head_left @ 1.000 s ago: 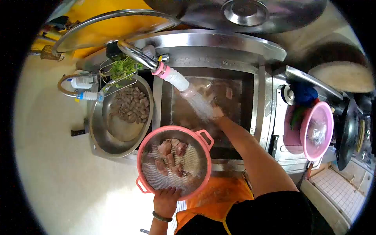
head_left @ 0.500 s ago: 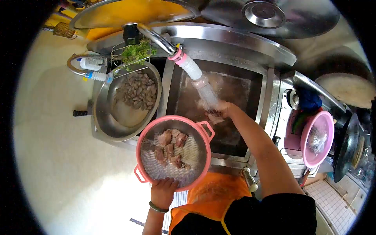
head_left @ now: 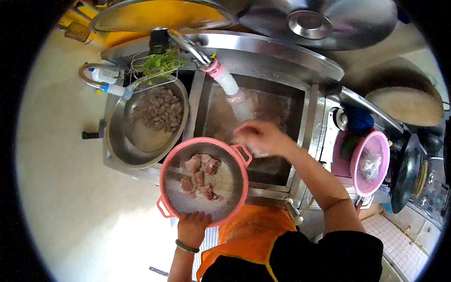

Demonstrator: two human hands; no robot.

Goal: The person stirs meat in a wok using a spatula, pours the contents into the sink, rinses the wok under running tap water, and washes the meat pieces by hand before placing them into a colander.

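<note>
My left hand (head_left: 191, 229) grips the near rim of a pink-rimmed strainer (head_left: 244, 190), which holds several pieces of raw meat (head_left: 199, 179). Above the sink basin (head_left: 272, 175), just right of the strainer, my right hand (head_left: 263, 137) is closed around a pale piece of meat (head_left: 258, 151), blurred by motion. Behind that hand, water runs from the pink and white faucet nozzle (head_left: 227, 84) into the cloudy water (head_left: 282, 105) of the basin.
A steel bowl of grey shellfish-like pieces (head_left: 162, 110) stands left of the basin, beside a wire rack with green herbs (head_left: 159, 64). Large metal lids (head_left: 338, 28) lean at the back. On the right are a pink bowl (head_left: 355, 165) and a dark wok (head_left: 405, 176).
My right hand has come up out of the basin water and moved toward the strainer with a piece of meat. My left hand keeps its hold on the rim.
</note>
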